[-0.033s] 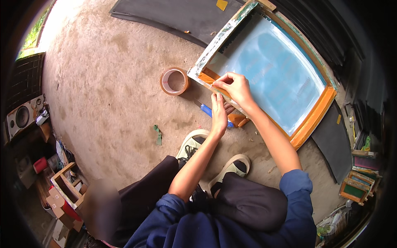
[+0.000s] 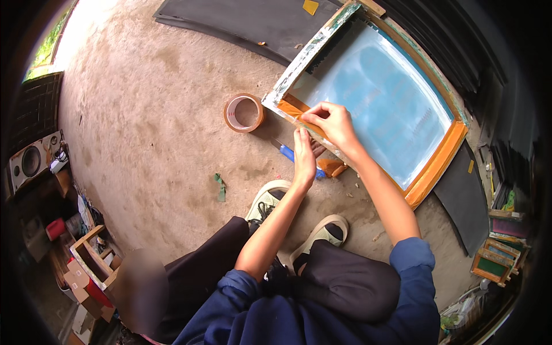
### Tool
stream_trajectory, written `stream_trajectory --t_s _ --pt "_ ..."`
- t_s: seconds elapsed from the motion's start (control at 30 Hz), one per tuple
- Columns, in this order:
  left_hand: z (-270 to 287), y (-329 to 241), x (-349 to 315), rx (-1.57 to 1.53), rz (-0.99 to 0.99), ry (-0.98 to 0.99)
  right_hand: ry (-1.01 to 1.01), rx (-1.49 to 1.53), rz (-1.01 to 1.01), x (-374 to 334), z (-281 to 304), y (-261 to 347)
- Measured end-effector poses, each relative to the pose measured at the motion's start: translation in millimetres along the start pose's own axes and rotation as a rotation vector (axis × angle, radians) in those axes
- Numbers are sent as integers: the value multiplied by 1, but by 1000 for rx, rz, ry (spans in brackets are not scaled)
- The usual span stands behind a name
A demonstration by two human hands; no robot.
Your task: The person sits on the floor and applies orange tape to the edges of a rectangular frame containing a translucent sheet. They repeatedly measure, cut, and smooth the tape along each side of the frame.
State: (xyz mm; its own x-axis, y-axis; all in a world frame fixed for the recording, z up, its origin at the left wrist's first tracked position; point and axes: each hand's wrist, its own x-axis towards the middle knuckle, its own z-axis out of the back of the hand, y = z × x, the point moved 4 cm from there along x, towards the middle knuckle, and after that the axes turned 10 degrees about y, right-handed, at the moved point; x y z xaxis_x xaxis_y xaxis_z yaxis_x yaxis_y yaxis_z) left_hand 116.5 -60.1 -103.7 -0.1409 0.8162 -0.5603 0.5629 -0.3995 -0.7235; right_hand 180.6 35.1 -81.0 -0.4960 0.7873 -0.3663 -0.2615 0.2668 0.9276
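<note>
A wooden screen-printing frame (image 2: 299,57) with a blue mesh (image 2: 374,98) lies tilted across the upper right. Brown packing tape (image 2: 440,172) covers its near right side and part of the near left rail. My right hand (image 2: 333,123) is pinched at the tape strip (image 2: 291,108) on that rail, thumb and fingertip together; the exact grip is partly hidden. My left hand (image 2: 305,158) lies against the rail's outer side, its fingers stretched out. Beside it on the floor are a blue-handled knife (image 2: 287,152) and crumpled brown tape (image 2: 332,167).
A roll of brown tape (image 2: 244,112) stands on the concrete floor left of the frame. Dark sheets (image 2: 230,23) lie under and behind the frame. A green scrap (image 2: 219,187) is near my shoes. Small frames (image 2: 494,261) stand at far right; a speaker (image 2: 31,160) sits at far left.
My right hand has slid slightly right along the rail, away from the frame's left corner. My left hand stays almost where it was.
</note>
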Motion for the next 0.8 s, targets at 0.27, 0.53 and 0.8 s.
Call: stream_trajectory --t_s 0.27,0.53,0.8 --pt "22 -28 13 -167 -174 92 -24 -115 -110 -47 30 -8" --pt "21 -26 13 -231 -131 185 -20 -210 -53 26 -20 21" --pt "24 -29 13 -178 -83 114 16 -119 -65 39 -29 20"
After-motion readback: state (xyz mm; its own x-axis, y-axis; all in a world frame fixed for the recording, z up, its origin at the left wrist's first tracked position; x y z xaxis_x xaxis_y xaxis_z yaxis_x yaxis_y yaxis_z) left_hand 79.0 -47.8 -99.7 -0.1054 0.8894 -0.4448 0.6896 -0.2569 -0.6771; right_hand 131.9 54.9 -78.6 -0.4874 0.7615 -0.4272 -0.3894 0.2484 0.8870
